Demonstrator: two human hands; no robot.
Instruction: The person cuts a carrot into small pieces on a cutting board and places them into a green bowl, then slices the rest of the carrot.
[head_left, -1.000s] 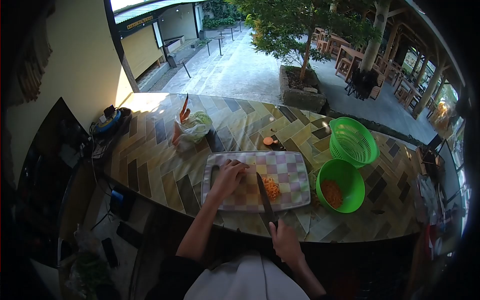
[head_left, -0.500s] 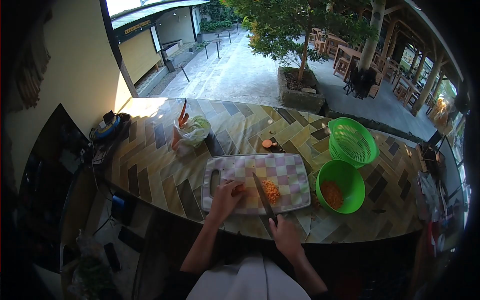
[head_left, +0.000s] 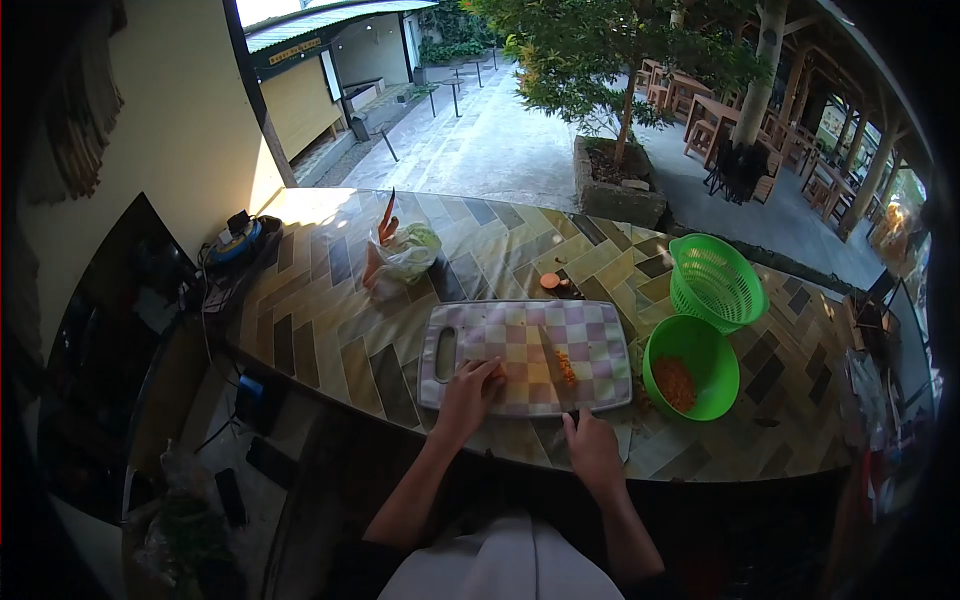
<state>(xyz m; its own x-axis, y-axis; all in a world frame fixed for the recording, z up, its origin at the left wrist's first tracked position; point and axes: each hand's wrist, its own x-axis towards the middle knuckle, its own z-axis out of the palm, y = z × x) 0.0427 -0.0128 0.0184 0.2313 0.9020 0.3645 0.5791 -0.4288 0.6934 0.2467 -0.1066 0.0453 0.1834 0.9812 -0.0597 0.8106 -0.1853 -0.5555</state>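
A checked cutting board [head_left: 590,330] lies on the tiled counter in front of me. My left hand [head_left: 470,395] rests on its near edge, fingers curled over a small orange carrot piece [head_left: 497,374]. My right hand [head_left: 592,447] grips the handle of a knife [head_left: 556,362] at the board's front edge; the blade lies across the board with chopped carrot [head_left: 567,369] along it.
A green bowl [head_left: 712,343] holding chopped carrot stands right of the board, with a green colander [head_left: 715,282] behind it. A plastic bag with carrots [head_left: 398,255] lies at the back left. A carrot end [head_left: 549,281] sits behind the board. Cables and a device [head_left: 235,242] crowd the left corner.
My left hand drew back from the board's middle to its near edge. The knife swung flatter across the board and the heap of chopped carrot now shows as a thin line by the blade.
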